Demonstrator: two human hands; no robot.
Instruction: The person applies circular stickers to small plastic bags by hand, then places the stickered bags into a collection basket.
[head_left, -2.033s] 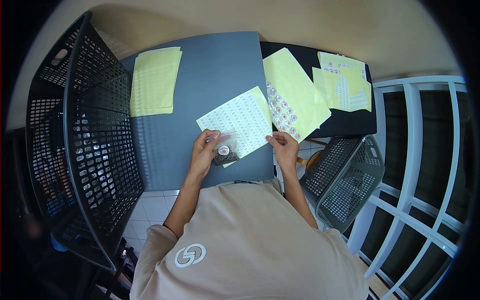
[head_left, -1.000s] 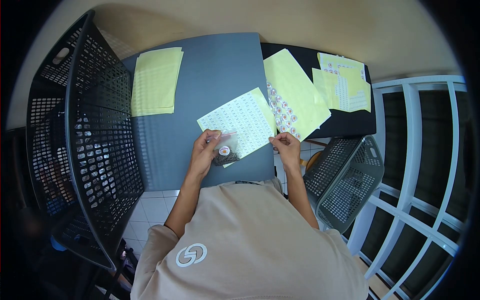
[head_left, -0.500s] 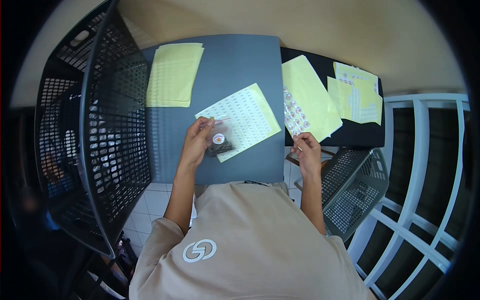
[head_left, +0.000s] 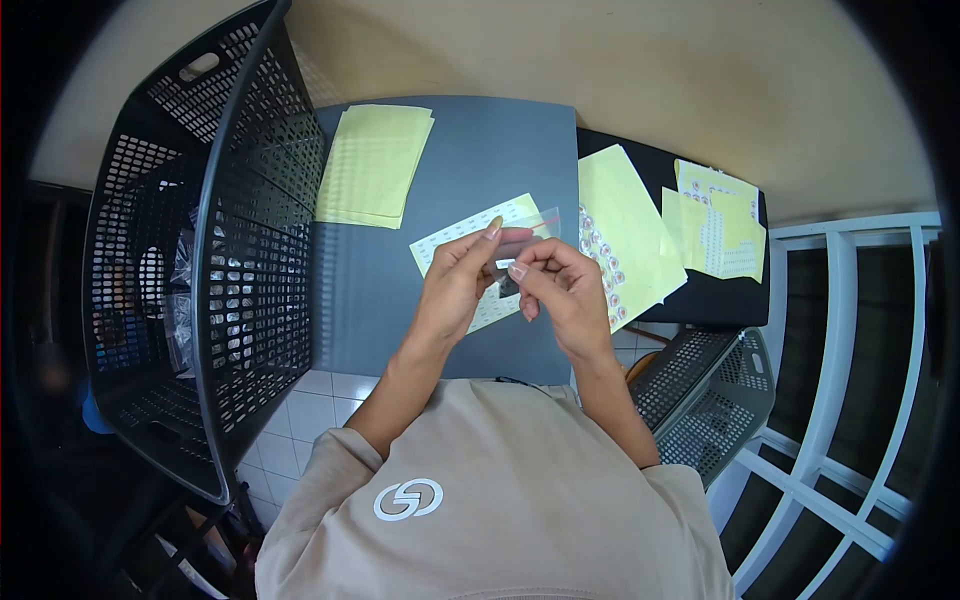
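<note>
A small clear zip bag (head_left: 548,222) with a red line along its top and dark contents is held over the table between my two hands. My left hand (head_left: 458,285) is closed on its left side, thumb on top. My right hand (head_left: 568,292) is closed at its front, with the thumb tip pressed by a small white label (head_left: 505,263). The fingers cover most of the bag, so its round sticker is hidden. Under the hands lies a sheet of small printed labels (head_left: 440,248), partly covered. Round stickers (head_left: 598,250) on a sheet lie just right of my right hand.
Yellow sheets (head_left: 378,165) lie at the table's back left. A large dark basket (head_left: 262,230) stands at the left, with clear packets inside. More yellow sheets (head_left: 630,220) and sticker sheets (head_left: 735,235) lie on the black surface at right. A grey basket (head_left: 715,400) is below it.
My left hand has moved right with the zip bag. My right hand has left the round stickers and come left onto the bag. The camera view has shifted slightly.
</note>
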